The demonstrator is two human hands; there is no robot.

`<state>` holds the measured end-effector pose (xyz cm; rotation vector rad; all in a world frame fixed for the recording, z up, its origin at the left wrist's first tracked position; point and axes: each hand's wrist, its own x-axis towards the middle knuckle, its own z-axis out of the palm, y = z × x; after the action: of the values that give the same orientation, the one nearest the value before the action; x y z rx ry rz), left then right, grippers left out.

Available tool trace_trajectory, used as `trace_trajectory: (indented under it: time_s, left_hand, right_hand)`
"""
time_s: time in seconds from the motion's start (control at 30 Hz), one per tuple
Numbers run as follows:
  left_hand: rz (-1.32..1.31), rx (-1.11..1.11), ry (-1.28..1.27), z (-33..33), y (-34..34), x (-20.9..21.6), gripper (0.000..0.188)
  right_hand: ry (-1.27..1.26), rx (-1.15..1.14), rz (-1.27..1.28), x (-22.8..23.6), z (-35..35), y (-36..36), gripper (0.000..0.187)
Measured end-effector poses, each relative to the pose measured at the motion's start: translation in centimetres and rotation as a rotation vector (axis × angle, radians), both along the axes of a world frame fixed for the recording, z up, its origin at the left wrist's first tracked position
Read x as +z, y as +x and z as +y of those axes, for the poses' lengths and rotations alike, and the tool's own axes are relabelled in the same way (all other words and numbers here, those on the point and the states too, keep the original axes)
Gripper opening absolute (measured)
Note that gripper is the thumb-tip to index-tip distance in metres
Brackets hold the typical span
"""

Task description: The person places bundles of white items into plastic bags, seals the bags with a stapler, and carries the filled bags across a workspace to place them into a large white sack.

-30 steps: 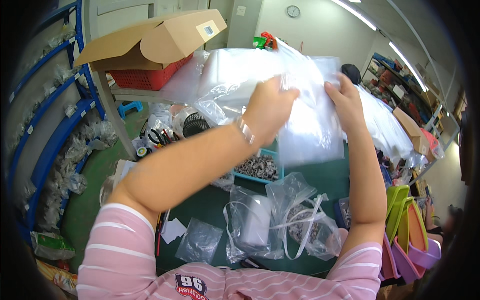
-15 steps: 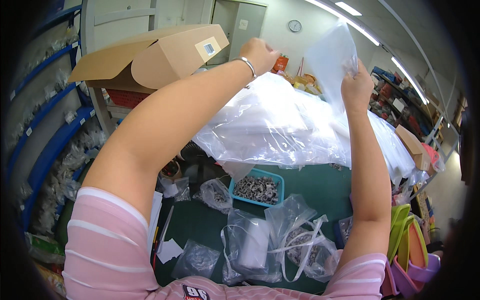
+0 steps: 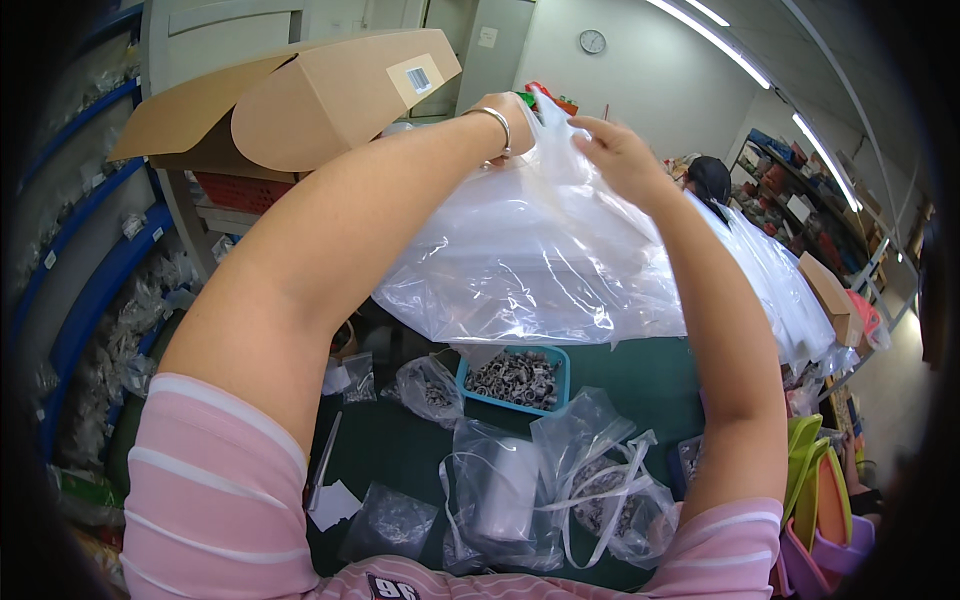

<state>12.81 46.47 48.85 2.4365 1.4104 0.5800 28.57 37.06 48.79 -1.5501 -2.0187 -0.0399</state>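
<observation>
Both hands (image 3: 560, 125) pinch the clear plastic bag (image 3: 530, 260) raised.

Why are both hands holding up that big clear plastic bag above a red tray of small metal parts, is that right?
Not quite: the head view shows the small tray of metal parts is blue, not red. Both the left hand and right hand do hold the big clear plastic bag up above it.

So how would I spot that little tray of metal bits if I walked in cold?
Start at the dark green table; below the big clear plastic bag held up by both hands lies a small blue tray heaped with small grey metal parts. Everything around it is clear bags; it alone is a rigid, coloured, open container.
</observation>
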Motion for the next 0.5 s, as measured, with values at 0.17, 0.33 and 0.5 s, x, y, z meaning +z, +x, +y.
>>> trace_trajectory:
  time_s: [0.17, 0.33, 0.5]
  left_hand:
    - [-0.48, 0.159, 0.033, 1.0, -0.5, -2.5, 0.021]
    - [-0.706, 0.118, 0.228, 0.7, -0.3, -3.7, 0.018]
    - [-0.717, 0.008, 0.424, -0.7, 0.4, -3.4, 0.014]
  right_hand:
    - [-0.053, 0.338, 0.078, -4.8, 2.7, -1.6, 0.041]
    - [-0.197, 0.199, 0.076, -5.3, 2.8, -1.4, 0.039]
    - [-0.189, 0.367, -0.077, -4.9, 6.6, 0.5, 0.034]
